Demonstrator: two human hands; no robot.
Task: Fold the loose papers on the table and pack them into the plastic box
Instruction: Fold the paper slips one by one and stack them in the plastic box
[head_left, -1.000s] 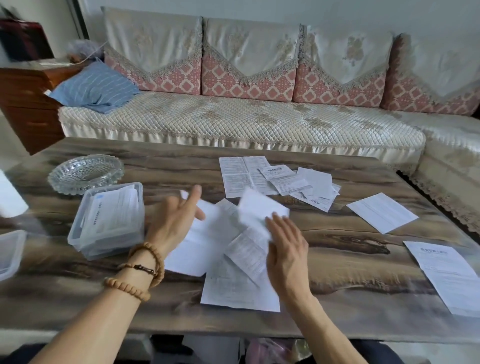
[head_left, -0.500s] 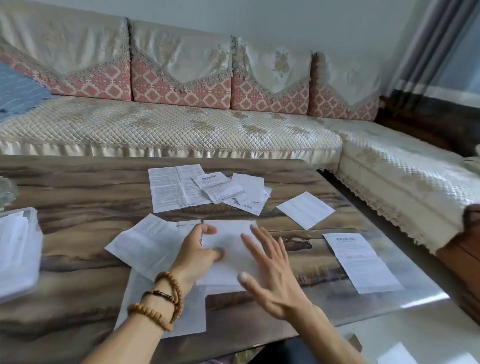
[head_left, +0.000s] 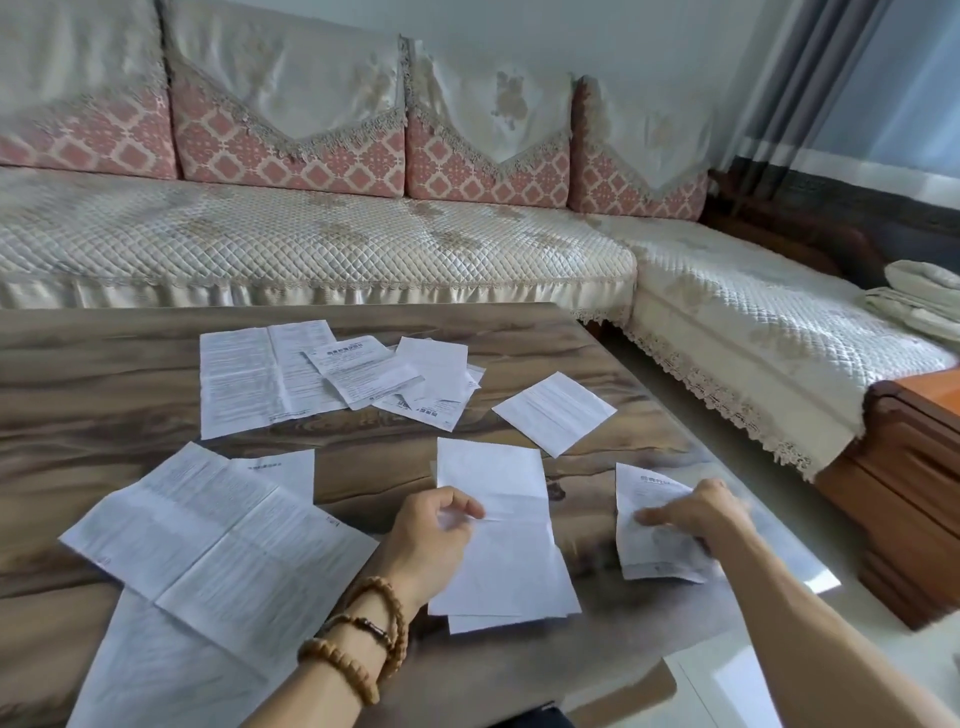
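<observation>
Step in hand, as I read it: gathering loose sheets, no folding yet. Plastic box isn't in view, so I can't place it.

Nearest, at 7 o'clock: big creased sheet (head_left: 218, 540) lying flat over another sheet that runs off the near table edge.

Left hand (head_left: 431, 540), beaded bracelets (head_left: 358, 644) on the wrist, has thumb and fingers pinched on the left edge of the blank sheet (head_left: 498, 530) at 6 o'clock. That sheet lies on at least one more under it.

Right hand (head_left: 696, 514) at 4 o'clock, fingers curled down onto the printed sheet (head_left: 654, 525), crumpling and gripping it. That sheet sits close to the table (head_left: 104, 395) right edge, glare there.

Next move, my call: pull the right sheet inboard toward 6 o'clock, lay it flat, then crease. Bare wood between the two hands is enough room.

Edge risk: right-hand sheet could slide off the right rim; the near sheet already overhangs.

Further out: single small sheet (head_left: 553, 410) at 1 o'clock, lying apart. Overlapping pile (head_left: 332, 374) at 11–12 o'clock, several sheets to separate. Sofa (head_left: 311, 249) beyond.
</observation>
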